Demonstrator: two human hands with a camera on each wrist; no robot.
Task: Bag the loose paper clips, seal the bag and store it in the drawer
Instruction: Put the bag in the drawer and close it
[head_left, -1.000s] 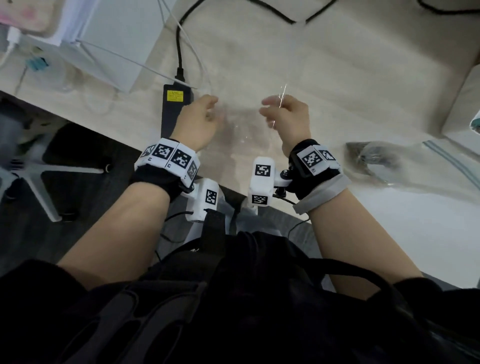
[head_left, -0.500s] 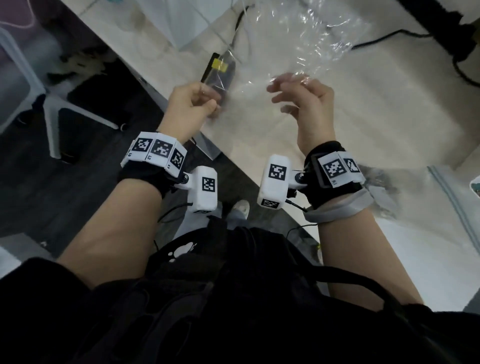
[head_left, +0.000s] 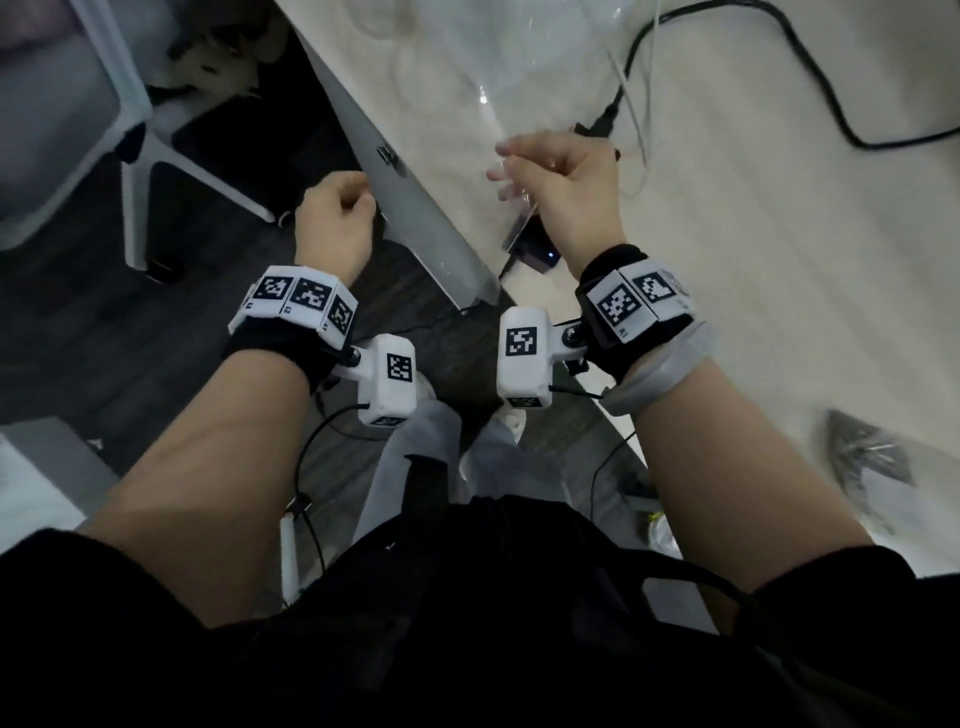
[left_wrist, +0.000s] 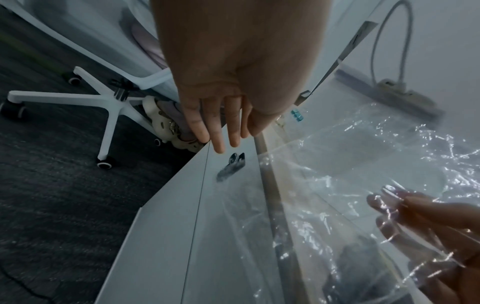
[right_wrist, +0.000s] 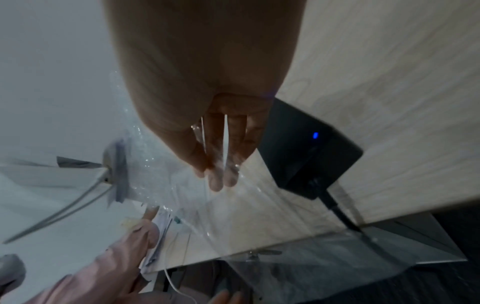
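My right hand (head_left: 524, 176) pinches a clear plastic bag (head_left: 511, 78) above the desk edge; thumb and fingers (right_wrist: 217, 174) press the film between them. Whether the bag holds anything I cannot tell. My left hand (head_left: 337, 218) hangs below the desk, holding nothing. Its straight fingers (left_wrist: 221, 142) sit just short of the dark metal handle (left_wrist: 231, 165) on the white drawer front (left_wrist: 182, 216). The drawer front (head_left: 421, 228) looks closed. A blurred grey heap (head_left: 867, 452), perhaps paper clips under plastic, lies on the desk at the right.
A black power adapter (head_left: 535, 249) with a blue light and cable lies on the light wooden desk (head_left: 753, 260) under my right hand. A white swivel chair (left_wrist: 109, 107) stands left; another person's shoe (left_wrist: 166, 127) and pink sleeve (right_wrist: 103, 273) are close.
My left hand has let go of the bag and dropped to the drawer front. My right hand now holds the bag alone. The head view has swung left and down.
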